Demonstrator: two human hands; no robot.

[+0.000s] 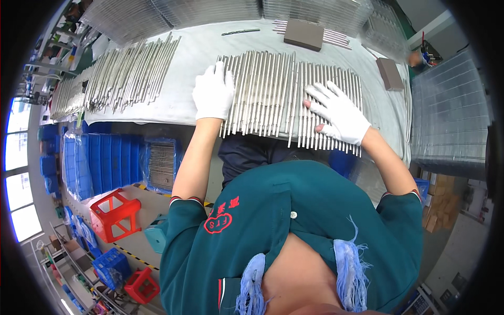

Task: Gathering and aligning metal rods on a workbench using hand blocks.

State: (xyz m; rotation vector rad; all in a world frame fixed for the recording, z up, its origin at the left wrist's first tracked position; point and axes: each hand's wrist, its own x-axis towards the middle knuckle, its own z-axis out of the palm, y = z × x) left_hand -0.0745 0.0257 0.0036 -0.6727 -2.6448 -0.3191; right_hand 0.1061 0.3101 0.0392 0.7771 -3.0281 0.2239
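Note:
Side by side across the table in front of me lies a row of slim silvery metal rods (260, 94), with a narrow gap splitting it into a left and a right group. My left hand (214, 94), in a white glove, rests flat against the left end of the row, its fingers stretched away from me. Over the right group (307, 123) my right hand (338, 113) lies with spread fingers touching the rods. Its glove leaves the thumb and one fingertip bare. Neither hand grips a rod.
More rods (134, 73) lie on the pale cloth (194, 42) at the left. Brown blocks (303, 34) and a dark drill bit (240, 32) are farther back. Clear plastic trays (210, 10) line the far edge. Blue crates (105, 163) and a red stool (115, 214) stand below left.

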